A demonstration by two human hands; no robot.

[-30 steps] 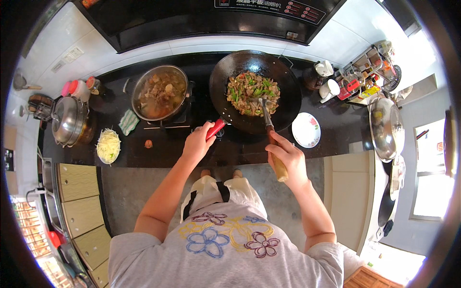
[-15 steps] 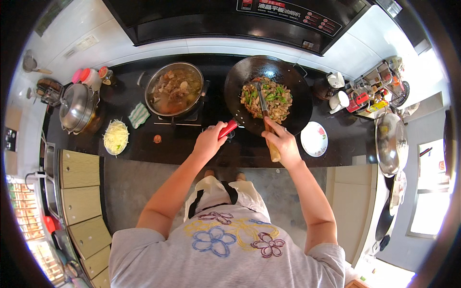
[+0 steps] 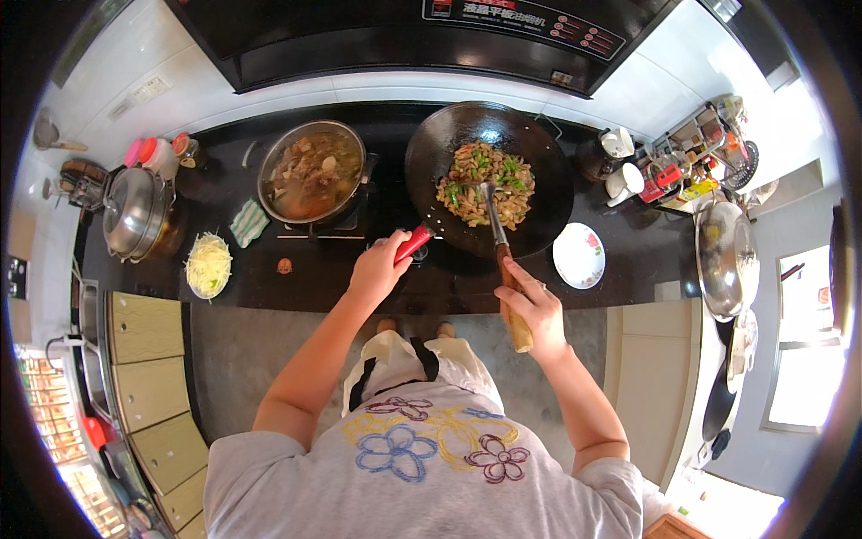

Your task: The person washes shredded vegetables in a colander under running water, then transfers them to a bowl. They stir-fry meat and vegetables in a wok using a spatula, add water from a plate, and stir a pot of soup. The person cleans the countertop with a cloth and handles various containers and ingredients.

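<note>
My left hand (image 3: 377,268) is wrapped round the red handle (image 3: 414,243) of a large black wok (image 3: 552,184) on the stove. With my right hand (image 3: 536,310) I grip the wooden handle of a metal spatula (image 3: 495,220), its blade at the near side of the food. Sliced meat with green pepper pieces (image 3: 485,180) lies heaped in the middle of the wok. Just right of the wok stands a white bowl with a floral pattern (image 3: 579,256). The food covers part of the spatula's tip.
Left of the wok, a steel pot of meat soup (image 3: 312,171) sits on another burner. Beyond it are a folded striped cloth (image 3: 249,223), a dish of pale shreds (image 3: 209,266) and a lidded steel pot (image 3: 136,214). White mugs (image 3: 624,185) and a condiment rack (image 3: 696,162) stand right. A range hood (image 3: 386,45) overhangs the back.
My right hand has drawn the spatula back toward me, and its blade now sits lower in the food. The food heap looks rearranged. My left hand keeps its hold on the wok handle.
</note>
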